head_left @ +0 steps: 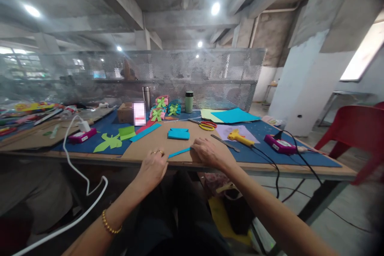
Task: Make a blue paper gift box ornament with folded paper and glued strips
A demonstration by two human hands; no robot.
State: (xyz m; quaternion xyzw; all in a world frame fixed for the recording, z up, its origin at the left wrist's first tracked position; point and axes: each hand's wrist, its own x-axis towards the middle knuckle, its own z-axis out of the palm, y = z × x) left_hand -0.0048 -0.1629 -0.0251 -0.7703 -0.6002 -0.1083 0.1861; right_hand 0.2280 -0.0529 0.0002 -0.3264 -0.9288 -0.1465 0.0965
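A narrow blue strip (180, 152) lies slanted near the front edge of a brown cardboard sheet (141, 144). Its left end is in the fingers of my left hand (153, 164), which are closed. The fingers of my right hand (207, 151) are bent and pressed over the strip's other end. Just beyond the strip sits a folded blue piece (179, 133), touched by neither hand. Farther left are a longer blue strip (146, 132) and light green cut-out shapes (108, 143).
Right of the cardboard lie a metal blade-like tool (225, 143), yellow-handled scissors (207, 126) and a yellow glue gun (240, 138) with a black cord. Purple power strips (279, 145) rest at both sides. Bow-topped pieces (158, 114) and a green bottle (189, 102) stand behind.
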